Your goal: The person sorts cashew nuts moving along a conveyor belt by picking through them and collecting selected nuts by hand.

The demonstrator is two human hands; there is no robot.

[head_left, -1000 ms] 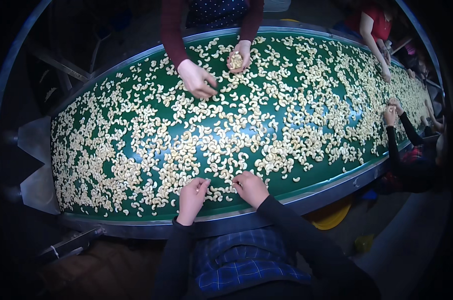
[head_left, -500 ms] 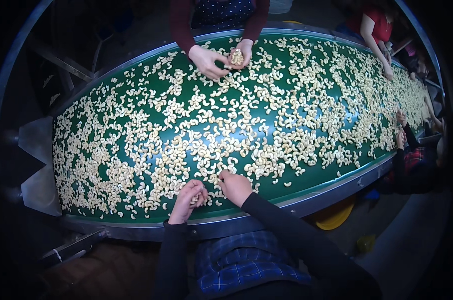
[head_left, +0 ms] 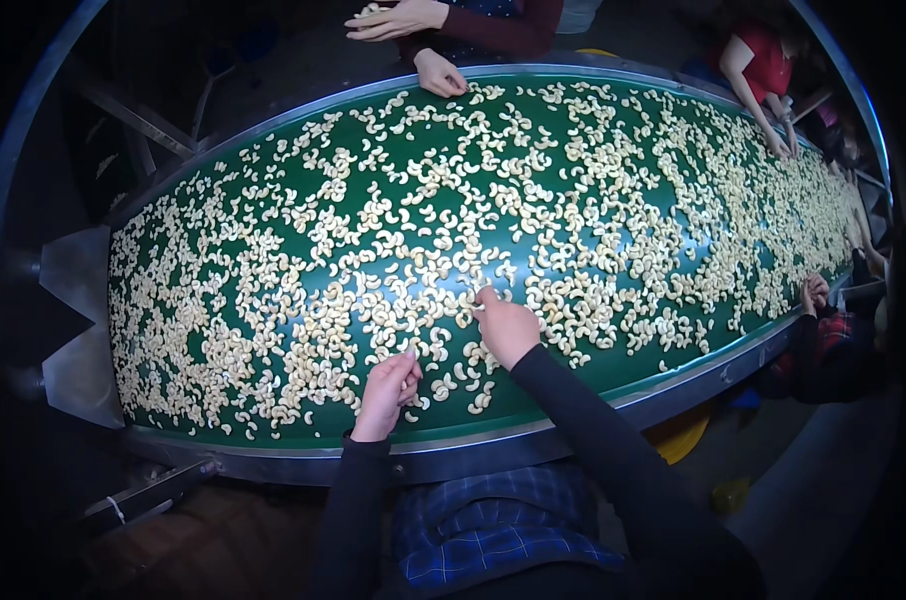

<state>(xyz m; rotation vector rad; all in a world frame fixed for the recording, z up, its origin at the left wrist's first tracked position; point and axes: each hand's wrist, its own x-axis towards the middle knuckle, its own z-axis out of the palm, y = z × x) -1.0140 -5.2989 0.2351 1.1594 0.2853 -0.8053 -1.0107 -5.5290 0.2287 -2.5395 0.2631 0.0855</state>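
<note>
Cream-coloured cashew nuts [head_left: 318,345] lie scattered over a green conveyor belt [head_left: 593,375] in front of me. My left hand [head_left: 384,395] is just above the belt's near side, its fingers curled closed round a few cashews, mostly hidden by the fingers. Further out and to the right, my right hand [head_left: 509,328] reaches over the middle of the belt. Its thumb and forefinger are pinched at a single cashew [head_left: 476,304] among the others.
A metal rail [head_left: 453,455] edges the belt on my side. Across the belt, a co-worker's hand [head_left: 440,73] rests at the far edge. Other workers' hands [head_left: 815,292] are at the right. Pointed metal plates [head_left: 78,370] stand at the left end, and a yellow tub [head_left: 681,435] below right.
My right hand has moved forward and right, away from my left hand. My left hand has turned and its fingers have curled in. The co-worker opposite has drawn back from the belt's middle.
</note>
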